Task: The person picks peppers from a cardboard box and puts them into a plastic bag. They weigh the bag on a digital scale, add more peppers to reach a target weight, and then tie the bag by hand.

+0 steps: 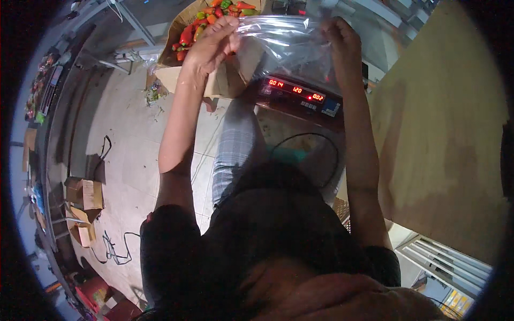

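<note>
A clear plastic bag (284, 40) is stretched between my two raised hands. My left hand (217, 45) pinches its left top corner, in front of the box of peppers. The right top corner is gripped by my right hand (341, 40), which is dark and partly blurred. Below the bag stands a digital scale (300, 96) with a lit red display. Red, orange and green peppers (187, 35) fill an open cardboard box (182, 77) at the far left of my hands. Whether anything lies inside the bag I cannot tell.
A large wooden board (439, 123) rises on the right, close to my right arm. Below it is a white slatted rack (444, 262). Torn cardboard boxes (84, 195) and a black cable (115, 251) lie on the tiled floor at left. A black cord loops under the scale.
</note>
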{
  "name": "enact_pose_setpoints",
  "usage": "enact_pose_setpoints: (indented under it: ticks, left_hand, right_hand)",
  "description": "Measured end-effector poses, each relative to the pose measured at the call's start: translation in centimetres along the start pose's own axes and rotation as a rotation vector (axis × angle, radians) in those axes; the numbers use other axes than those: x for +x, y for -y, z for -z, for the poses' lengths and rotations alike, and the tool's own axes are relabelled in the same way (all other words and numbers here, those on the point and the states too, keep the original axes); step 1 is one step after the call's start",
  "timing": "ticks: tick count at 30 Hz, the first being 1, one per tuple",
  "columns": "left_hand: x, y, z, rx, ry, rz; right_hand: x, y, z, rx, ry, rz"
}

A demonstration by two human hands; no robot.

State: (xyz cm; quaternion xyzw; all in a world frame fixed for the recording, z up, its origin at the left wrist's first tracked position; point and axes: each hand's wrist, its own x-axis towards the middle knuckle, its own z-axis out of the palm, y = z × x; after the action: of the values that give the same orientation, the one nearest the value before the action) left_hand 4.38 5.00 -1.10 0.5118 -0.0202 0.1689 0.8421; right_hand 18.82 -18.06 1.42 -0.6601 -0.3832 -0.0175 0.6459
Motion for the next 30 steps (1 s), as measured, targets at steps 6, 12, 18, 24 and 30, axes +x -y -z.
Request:
enact_pose_setpoints:
  ticks: [6,12,18,24,30]
  left_hand:
    - [-0.3,1.4,1.3,0.740,0.018,-0.104]
    - [-0.4,3.4,1.1,0.754,-0.158,-0.258]
    - [0.6,2.0,-1.0,0.749,0.074,-0.107]
    - [1.5,3.8,-5.2,0.763,0.333,-0.084]
    - [-1.5,2.1,-0.4,0.713,0.256,0.143]
  right_hand:
    - [-0.8,0.4,0.8,0.007,-0.121,-0.222]
    - [-2.8,-1.7,1.2,0.180,-0.080,-0.289]
    - [-4.4,-8.0,5.8,-0.320,-0.101,-0.065]
    - [-4.9,-4.0,-2.7,-0.051,0.293,-0.096]
    - [-6.6,-4.0,-1.4,0.114,0.235,-0.419]
